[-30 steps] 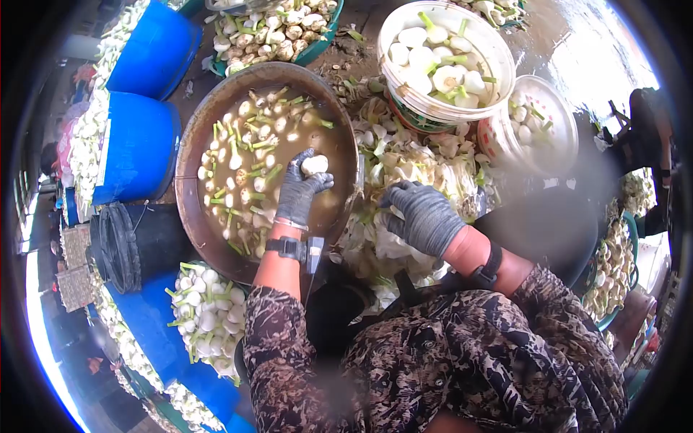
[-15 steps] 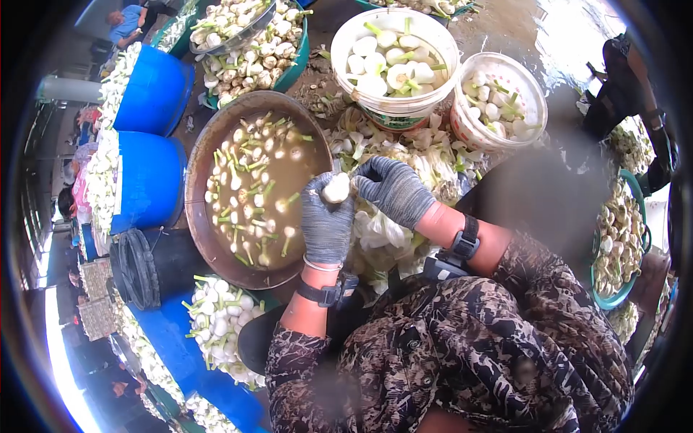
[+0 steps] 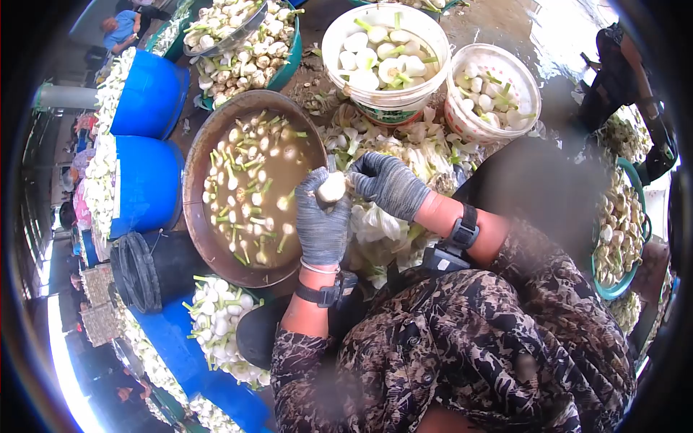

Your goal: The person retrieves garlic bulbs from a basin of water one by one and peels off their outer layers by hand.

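My left hand (image 3: 323, 224), in a grey knit glove, is closed around a white garlic bulb (image 3: 332, 187). My right hand (image 3: 391, 186), gloved the same way, is pinched at the bulb's right side; anything between its fingertips is too small to make out. A narrow greyish piece sticks up just above the bulb, its kind unclear. Left of my hands stands a wide brown basin (image 3: 193, 216) of murky water with garlic bulbs (image 3: 247, 209) on green stems. Below and beyond my hands lies a heap of pale peelings (image 3: 382, 224).
A white bucket (image 3: 386, 105) of peeled bulbs and a smaller patterned bucket (image 3: 462, 130) stand ahead. Blue tubs (image 3: 148, 184) and a black container (image 3: 162, 267) line the left. A green basket (image 3: 613, 289) of bulbs is at right. Other people (image 3: 121, 32) are at the edges.
Both hands stay together at the garlic bulb, which is turned slightly in my left hand. The view has shifted a little, moving the buckets slightly leftward.
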Demonstrator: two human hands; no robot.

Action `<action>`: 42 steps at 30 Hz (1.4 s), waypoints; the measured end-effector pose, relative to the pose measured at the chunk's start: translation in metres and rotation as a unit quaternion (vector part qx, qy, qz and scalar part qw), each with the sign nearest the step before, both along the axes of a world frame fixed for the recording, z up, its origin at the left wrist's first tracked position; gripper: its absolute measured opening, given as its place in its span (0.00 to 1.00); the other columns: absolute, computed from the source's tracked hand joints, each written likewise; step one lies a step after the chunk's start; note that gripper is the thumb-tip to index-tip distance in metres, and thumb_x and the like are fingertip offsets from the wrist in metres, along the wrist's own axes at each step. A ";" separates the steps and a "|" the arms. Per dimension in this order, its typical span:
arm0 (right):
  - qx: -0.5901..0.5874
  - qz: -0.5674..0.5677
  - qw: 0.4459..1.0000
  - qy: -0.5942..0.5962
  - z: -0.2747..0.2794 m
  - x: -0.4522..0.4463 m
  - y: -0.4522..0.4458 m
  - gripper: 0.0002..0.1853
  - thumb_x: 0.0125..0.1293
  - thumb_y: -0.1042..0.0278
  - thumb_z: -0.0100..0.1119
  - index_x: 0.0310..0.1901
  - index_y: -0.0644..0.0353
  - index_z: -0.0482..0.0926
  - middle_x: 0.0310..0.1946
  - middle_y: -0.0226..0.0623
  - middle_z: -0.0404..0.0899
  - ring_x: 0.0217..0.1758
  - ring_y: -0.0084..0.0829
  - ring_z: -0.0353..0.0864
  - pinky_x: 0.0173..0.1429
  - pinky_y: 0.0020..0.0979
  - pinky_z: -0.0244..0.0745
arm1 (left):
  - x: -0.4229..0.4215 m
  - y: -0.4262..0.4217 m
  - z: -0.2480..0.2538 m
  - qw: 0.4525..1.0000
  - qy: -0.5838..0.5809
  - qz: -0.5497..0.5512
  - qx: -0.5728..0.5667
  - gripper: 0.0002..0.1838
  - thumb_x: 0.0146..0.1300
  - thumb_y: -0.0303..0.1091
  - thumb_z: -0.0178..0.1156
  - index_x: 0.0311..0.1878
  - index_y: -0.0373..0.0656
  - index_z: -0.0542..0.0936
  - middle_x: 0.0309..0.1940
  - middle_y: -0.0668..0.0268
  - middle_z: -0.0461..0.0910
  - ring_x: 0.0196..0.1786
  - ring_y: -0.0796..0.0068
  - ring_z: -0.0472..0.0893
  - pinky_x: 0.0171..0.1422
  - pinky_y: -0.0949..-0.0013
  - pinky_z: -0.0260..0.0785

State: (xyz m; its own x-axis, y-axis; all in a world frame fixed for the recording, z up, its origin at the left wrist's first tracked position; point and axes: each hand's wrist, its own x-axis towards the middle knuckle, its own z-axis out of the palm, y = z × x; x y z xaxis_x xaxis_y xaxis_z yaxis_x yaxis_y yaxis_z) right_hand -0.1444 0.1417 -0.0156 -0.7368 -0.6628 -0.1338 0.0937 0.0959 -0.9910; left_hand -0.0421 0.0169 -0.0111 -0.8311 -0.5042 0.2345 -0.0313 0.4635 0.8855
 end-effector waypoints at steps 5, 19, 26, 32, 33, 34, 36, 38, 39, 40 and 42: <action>0.073 0.002 0.993 0.095 -0.002 0.001 -0.003 0.13 0.62 0.61 0.62 0.35 0.65 0.79 0.26 0.48 0.80 0.29 0.43 0.79 0.40 0.37 0.76 | 0.007 -0.009 -0.006 0.990 -0.003 -0.028 -0.140 0.26 0.54 0.17 0.66 0.56 0.41 0.71 0.53 0.61 0.75 0.56 0.69 0.77 0.62 0.67 0.72; 0.078 -0.134 0.968 0.197 -0.026 -0.028 -0.006 0.09 0.65 0.65 0.60 0.38 0.63 0.77 0.31 0.49 0.81 0.36 0.50 0.81 0.43 0.41 0.76 | 0.014 -0.024 0.003 0.907 0.038 -0.042 0.418 0.27 0.66 0.32 0.61 0.66 0.41 0.65 0.51 0.62 0.75 0.44 0.73 0.79 0.52 0.66 0.77; -0.013 0.000 0.988 0.156 0.015 -0.001 -0.003 0.13 0.64 0.60 0.65 0.40 0.61 0.78 0.30 0.43 0.81 0.33 0.41 0.81 0.40 0.36 0.76 | 0.014 -0.023 0.001 0.980 -0.017 -0.063 0.190 0.29 0.66 0.24 0.58 0.70 0.39 0.62 0.58 0.59 0.74 0.59 0.68 0.75 0.66 0.63 0.69; -0.058 0.023 0.992 0.107 0.010 0.012 -0.013 0.17 0.61 0.62 0.69 0.44 0.64 0.76 0.30 0.42 0.81 0.33 0.34 0.81 0.41 0.33 0.77 | 0.014 -0.015 0.007 0.984 -0.012 -0.028 0.177 0.27 0.66 0.25 0.59 0.67 0.37 0.66 0.61 0.60 0.72 0.62 0.69 0.73 0.69 0.66 0.65; -0.079 0.001 0.994 0.071 0.009 0.016 -0.015 0.16 0.61 0.64 0.69 0.45 0.64 0.76 0.30 0.41 0.81 0.33 0.34 0.81 0.42 0.33 0.77 | 0.015 -0.015 0.006 0.984 -0.012 -0.027 0.176 0.27 0.66 0.25 0.59 0.67 0.37 0.66 0.61 0.60 0.72 0.62 0.69 0.73 0.69 0.66 0.65; -0.061 -0.002 0.997 0.041 0.014 0.018 -0.015 0.17 0.61 0.66 0.69 0.46 0.64 0.75 0.30 0.41 0.81 0.33 0.32 0.80 0.42 0.32 0.77 | 0.016 -0.014 0.005 0.968 0.004 -0.027 0.249 0.27 0.68 0.27 0.58 0.69 0.38 0.65 0.62 0.60 0.71 0.62 0.69 0.73 0.69 0.66 0.65; -0.042 -0.015 0.997 0.062 0.008 0.022 -0.015 0.16 0.61 0.66 0.69 0.45 0.64 0.76 0.30 0.42 0.81 0.34 0.32 0.81 0.42 0.33 0.77 | 0.016 -0.013 0.002 0.947 0.018 -0.029 0.321 0.27 0.69 0.29 0.58 0.70 0.39 0.64 0.62 0.60 0.70 0.62 0.69 0.72 0.69 0.65 0.65; -0.022 -0.027 0.996 0.085 0.005 0.022 -0.015 0.16 0.61 0.66 0.69 0.45 0.64 0.76 0.31 0.42 0.82 0.34 0.33 0.82 0.43 0.33 0.77 | 0.015 -0.012 -0.003 0.943 0.019 -0.046 0.330 0.29 0.70 0.31 0.56 0.72 0.41 0.61 0.64 0.59 0.68 0.63 0.69 0.72 0.69 0.65 0.65; -0.022 -0.024 0.995 0.095 0.005 0.021 -0.014 0.15 0.61 0.66 0.68 0.44 0.63 0.77 0.32 0.42 0.82 0.35 0.35 0.83 0.43 0.34 0.78 | 0.015 -0.014 -0.007 0.943 0.019 -0.046 0.330 0.29 0.70 0.31 0.56 0.72 0.41 0.61 0.64 0.59 0.68 0.63 0.69 0.72 0.69 0.65 0.65; -0.023 -0.020 0.994 0.106 0.005 0.020 -0.013 0.14 0.60 0.66 0.68 0.44 0.61 0.78 0.33 0.43 0.83 0.36 0.37 0.84 0.43 0.35 0.78 | 0.014 -0.018 -0.012 0.957 0.011 -0.057 0.283 0.29 0.71 0.31 0.56 0.72 0.42 0.60 0.65 0.59 0.67 0.63 0.69 0.72 0.69 0.65 0.65; -0.003 -0.002 0.991 0.135 0.003 0.015 -0.011 0.13 0.61 0.66 0.67 0.44 0.60 0.79 0.33 0.43 0.83 0.37 0.40 0.84 0.43 0.36 0.78 | 0.014 -0.020 -0.014 0.970 0.004 -0.066 0.233 0.30 0.71 0.31 0.55 0.73 0.42 0.59 0.66 0.59 0.66 0.63 0.69 0.71 0.69 0.65 0.65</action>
State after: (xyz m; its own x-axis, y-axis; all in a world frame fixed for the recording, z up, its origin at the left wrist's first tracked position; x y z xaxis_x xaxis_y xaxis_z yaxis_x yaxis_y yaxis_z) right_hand -0.1296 0.1306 -0.0129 -0.7480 -0.6597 0.0726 -0.1752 0.0907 -0.9803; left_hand -0.0279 -0.0031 -0.0247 -0.8949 -0.4461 0.0132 0.0086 0.0124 0.9999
